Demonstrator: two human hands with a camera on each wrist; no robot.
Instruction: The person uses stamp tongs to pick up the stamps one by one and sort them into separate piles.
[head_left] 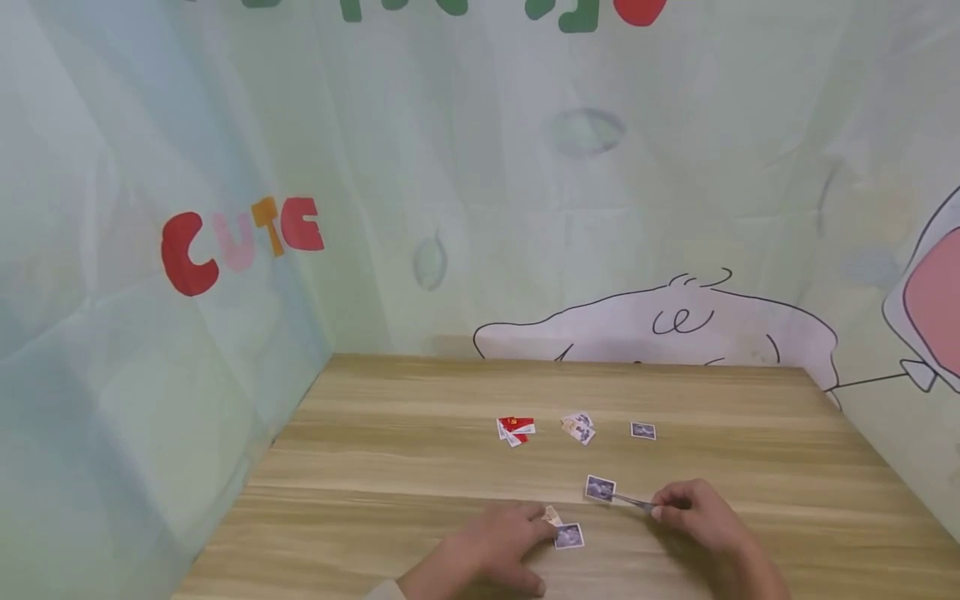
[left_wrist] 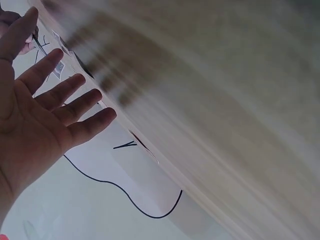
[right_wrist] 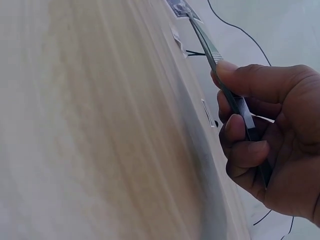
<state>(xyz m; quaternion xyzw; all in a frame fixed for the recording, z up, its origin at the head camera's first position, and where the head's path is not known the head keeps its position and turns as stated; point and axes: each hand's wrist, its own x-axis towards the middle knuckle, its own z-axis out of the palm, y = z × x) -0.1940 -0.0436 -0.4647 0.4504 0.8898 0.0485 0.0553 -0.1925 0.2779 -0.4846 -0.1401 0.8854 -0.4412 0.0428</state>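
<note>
A pair of tweezers (head_left: 633, 502) is pinched between the thumb and fingers of my right hand (head_left: 708, 517). At the tips of the tweezers is a small purple-grey stamp (head_left: 598, 488) with a white border, raised off the table in the right wrist view. My left hand (head_left: 501, 542) is low over the table, palm down, its fingers spread and holding nothing. By its fingertips lie another purple-grey stamp (head_left: 569, 536) and a pale orange one (head_left: 552, 516), partly overlapping. Whether the left fingertips touch them I cannot tell.
Farther back on the wooden table (head_left: 405, 467) lie overlapping red-and-white stamps (head_left: 517, 427), a small cluster of pale stamps (head_left: 579, 427) and a single purple-grey stamp (head_left: 642, 431) to the right. A printed cloth (head_left: 450, 167) hangs behind and along the sides.
</note>
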